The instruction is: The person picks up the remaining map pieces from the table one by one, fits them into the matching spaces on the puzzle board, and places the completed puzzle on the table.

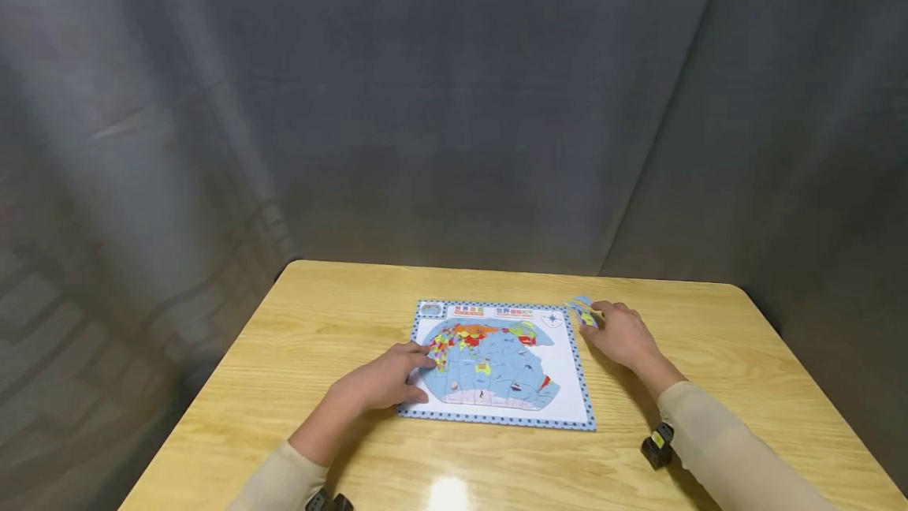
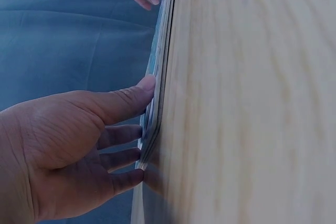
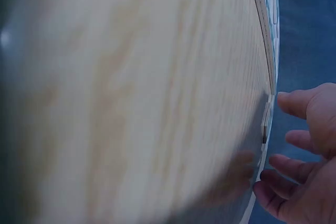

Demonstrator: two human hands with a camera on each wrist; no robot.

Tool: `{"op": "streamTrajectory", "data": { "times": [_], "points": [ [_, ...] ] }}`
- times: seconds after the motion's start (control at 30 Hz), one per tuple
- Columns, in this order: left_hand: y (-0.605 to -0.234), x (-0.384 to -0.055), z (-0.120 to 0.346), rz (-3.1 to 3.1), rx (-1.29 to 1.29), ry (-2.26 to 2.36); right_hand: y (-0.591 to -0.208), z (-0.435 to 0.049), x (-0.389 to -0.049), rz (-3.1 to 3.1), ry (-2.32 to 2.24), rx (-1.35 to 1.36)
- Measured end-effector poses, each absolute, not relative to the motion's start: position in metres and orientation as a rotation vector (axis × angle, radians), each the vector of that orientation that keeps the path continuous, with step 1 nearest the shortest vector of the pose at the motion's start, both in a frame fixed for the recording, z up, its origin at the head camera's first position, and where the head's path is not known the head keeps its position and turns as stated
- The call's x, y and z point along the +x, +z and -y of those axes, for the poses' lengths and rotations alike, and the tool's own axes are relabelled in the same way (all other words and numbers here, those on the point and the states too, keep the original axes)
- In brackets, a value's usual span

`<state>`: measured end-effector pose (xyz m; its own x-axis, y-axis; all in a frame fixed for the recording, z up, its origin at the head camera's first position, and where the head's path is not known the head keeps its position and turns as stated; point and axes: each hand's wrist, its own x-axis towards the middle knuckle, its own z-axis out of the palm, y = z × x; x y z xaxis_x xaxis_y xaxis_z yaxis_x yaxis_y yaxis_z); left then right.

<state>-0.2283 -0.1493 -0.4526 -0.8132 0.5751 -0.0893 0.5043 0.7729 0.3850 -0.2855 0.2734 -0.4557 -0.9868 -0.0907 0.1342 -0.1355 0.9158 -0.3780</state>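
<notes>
A world map jigsaw puzzle (image 1: 489,365) lies in a white board (image 1: 573,385) with a blue dotted border. White backing shows in a notch at the map's right side. My left hand (image 1: 386,377) rests at the board's left edge, fingers over the map's left side and thumb near the lower corner. In the left wrist view the left hand (image 2: 68,145) has its fingers extended along the board's edge. Loose puzzle pieces (image 1: 586,315) lie beside the board's upper right corner. Over them my right hand (image 1: 624,335) reaches with loosely bent, spread fingers, fingertips right at the pieces.
The board and pieces lie on a light wooden table (image 1: 340,298) with rounded far corners. Behind and beside it hangs a dark grey curtain (image 1: 454,117). Small black devices are worn at both wrists, one (image 1: 658,446) on the right sleeve.
</notes>
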Motion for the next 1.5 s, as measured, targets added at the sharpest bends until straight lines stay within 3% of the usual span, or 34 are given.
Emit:
{"op": "streamTrajectory", "data": {
  "times": [1.5],
  "points": [
    [-0.453,-0.227,0.152,-2.752,0.85,0.543,-0.466,-0.27,-0.303,2.887,0.55,0.119]
  ]
}}
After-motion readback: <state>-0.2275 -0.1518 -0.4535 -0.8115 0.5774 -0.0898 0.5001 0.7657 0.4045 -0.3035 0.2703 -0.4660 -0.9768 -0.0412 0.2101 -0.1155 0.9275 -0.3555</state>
